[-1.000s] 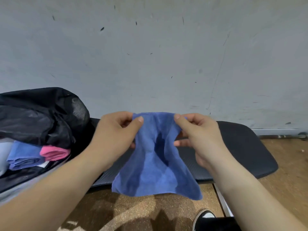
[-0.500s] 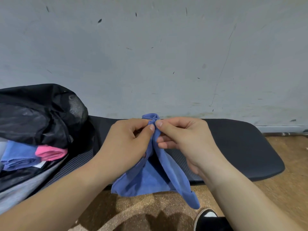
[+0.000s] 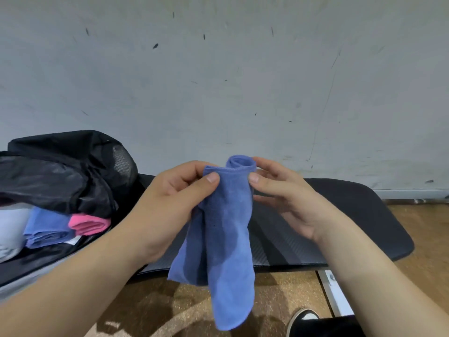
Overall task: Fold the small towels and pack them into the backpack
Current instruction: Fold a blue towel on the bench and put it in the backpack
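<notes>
1. A scuffed grey wall (image 3: 243, 81) backs a black padded table (image 3: 352, 215), which stands on a brown floor (image 3: 425, 227).
2. A second ago the blue towel (image 3: 226, 227) hung spread wide between the hands. They then came together, and now it hangs doubled as a narrow strip with a soft loop at the top.
3. I'd say that's the first fold made, with a crosswise fold left before packing.
4. The left hand (image 3: 170, 203) pinches the strip's upper left edge between thumb and fingers. The right hand (image 3: 286, 198) pinches the upper right edge, thumb in front.
5. The towel dangles in front of the table, touching only the hands.
6. The black backpack (image 3: 60, 171) lies open at the left, well apart, with a folded blue towel (image 3: 46, 227) and a pink towel (image 3: 88, 223) inside.
</notes>
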Available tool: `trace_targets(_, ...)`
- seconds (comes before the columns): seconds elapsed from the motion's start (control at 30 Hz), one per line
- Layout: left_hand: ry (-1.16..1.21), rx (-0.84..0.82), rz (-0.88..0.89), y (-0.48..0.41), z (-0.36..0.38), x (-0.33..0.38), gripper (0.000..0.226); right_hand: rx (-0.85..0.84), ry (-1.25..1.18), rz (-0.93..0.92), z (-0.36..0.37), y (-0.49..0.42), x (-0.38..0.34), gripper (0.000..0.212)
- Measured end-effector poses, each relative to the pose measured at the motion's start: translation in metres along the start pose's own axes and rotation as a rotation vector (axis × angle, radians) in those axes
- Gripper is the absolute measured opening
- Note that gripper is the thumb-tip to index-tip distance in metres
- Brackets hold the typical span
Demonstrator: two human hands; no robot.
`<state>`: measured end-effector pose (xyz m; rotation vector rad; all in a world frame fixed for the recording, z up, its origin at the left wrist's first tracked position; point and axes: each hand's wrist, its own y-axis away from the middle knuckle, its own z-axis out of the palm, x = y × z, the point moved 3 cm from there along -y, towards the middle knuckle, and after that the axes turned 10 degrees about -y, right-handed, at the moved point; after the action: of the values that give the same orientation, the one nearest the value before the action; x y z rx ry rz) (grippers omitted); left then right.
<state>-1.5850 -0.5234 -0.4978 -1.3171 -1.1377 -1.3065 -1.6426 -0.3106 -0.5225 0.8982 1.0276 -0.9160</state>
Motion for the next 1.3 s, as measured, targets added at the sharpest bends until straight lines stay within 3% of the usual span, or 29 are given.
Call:
trace_targets(0.1,0.136,-0.076,0.002,0.011,-0.007,0.013,0.018,-0.276,-0.166,0.029,0.005,0.011,-0.006,0.048)
trace_targets(0.17,0.131,-0.037,0.002,0.013,-0.014,0.017,0.015,-0.296,-0.229,0.028,0.007,0.017,-0.007,0.038)
trace_targets(0.3,-0.189,0.159,0.047,0.013,-0.033,0.012,0.019,-0.095,-0.037,-0.089,0.013,0.024,-0.010,0.023)
trace_targets(0.4,-0.395,0.152,0.046,0.017,-0.041,0.008,0.018,-0.026,0.227,-0.192,0.020,0.036,-0.011,0.029)
trace_targets(0.57,-0.232,0.052,-0.086,0.018,-0.040,0.008,0.026,-0.016,0.068,-0.130,0.024,0.043,-0.011,0.037)
trace_targets(0.7,-0.266,0.015,-0.134,0.002,-0.038,-0.005,0.018,0.073,0.144,-0.028,0.008,0.029,-0.009,0.040)
trace_targets(0.9,-0.672,0.159,-0.026,-0.055,-0.040,-0.037,0.012,0.375,0.378,-0.176,-0.017,-0.016,-0.001,0.009)
trace_targets(1.03,-0.617,0.273,-0.056,-0.088,-0.037,-0.047,0.013,0.412,0.191,-0.147,-0.018,-0.036,0.006,0.002)
trace_targets(1.2,-0.586,0.315,-0.069,-0.105,-0.033,-0.055,0.017,0.499,0.198,-0.261,-0.028,-0.047,0.010,0.012)
trace_targets(1.3,-0.604,0.273,-0.070,-0.101,-0.037,-0.059,0.016,0.454,0.296,-0.262,-0.035,-0.042,0.013,0.012)
